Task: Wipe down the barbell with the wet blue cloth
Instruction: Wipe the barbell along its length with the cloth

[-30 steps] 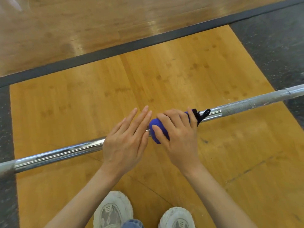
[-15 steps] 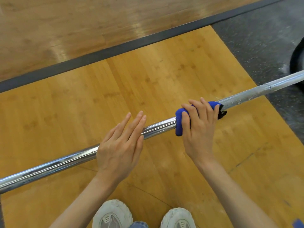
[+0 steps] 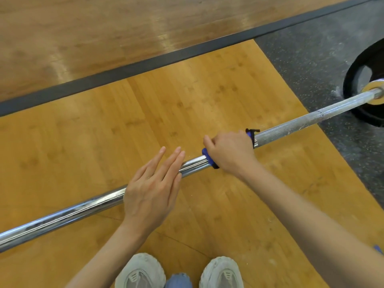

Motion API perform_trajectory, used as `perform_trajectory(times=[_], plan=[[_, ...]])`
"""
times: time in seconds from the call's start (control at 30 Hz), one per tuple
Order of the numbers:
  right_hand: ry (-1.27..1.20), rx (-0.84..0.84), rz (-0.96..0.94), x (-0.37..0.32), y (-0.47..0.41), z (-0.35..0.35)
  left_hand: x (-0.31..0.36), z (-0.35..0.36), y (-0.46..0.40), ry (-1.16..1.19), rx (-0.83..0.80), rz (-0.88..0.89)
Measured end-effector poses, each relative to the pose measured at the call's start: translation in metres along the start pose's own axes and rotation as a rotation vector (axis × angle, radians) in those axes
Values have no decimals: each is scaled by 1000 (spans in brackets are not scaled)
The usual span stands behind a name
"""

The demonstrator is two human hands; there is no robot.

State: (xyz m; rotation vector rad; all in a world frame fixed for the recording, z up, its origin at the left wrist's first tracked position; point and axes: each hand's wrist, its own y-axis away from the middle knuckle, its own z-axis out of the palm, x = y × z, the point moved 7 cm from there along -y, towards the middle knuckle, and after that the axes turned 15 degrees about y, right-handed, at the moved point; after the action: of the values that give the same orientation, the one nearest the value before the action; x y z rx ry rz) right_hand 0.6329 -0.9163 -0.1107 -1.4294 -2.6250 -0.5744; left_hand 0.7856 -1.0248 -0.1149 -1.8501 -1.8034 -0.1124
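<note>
A long chrome barbell runs from the lower left up to the right above a wooden platform. My right hand grips the blue cloth, which is wrapped round the bar near its middle; blue shows at both sides of the hand, with a black edge at the right. My left hand rests flat on the smooth part of the bar to the left of the cloth, fingers straight. The knurled, chalky part of the bar lies to the right of the cloth.
A black weight plate sits on the bar's right end over dark speckled rubber flooring. A dark strip borders the platform at the back. My two grey shoes stand under the bar at the bottom.
My right hand has slid the cloth to the right along the bar, away from my left hand. The view has turned right, so the weight plate now shows.
</note>
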Motion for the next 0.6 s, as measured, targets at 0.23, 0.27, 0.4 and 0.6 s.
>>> perform_trajectory(times=[0.23, 0.27, 0.4, 0.6], plan=[[-118, 366, 2, 13, 28, 6, 0, 0, 0, -31, -20, 7], [-89, 342, 30, 15, 23, 6, 0, 1, 0, -36, -23, 7], [-114, 506, -118, -22, 36, 1, 0, 1, -1, -63, 2, -22], [-293, 715, -83, 33, 54, 34, 0, 1, -3, -121, 6, -94]])
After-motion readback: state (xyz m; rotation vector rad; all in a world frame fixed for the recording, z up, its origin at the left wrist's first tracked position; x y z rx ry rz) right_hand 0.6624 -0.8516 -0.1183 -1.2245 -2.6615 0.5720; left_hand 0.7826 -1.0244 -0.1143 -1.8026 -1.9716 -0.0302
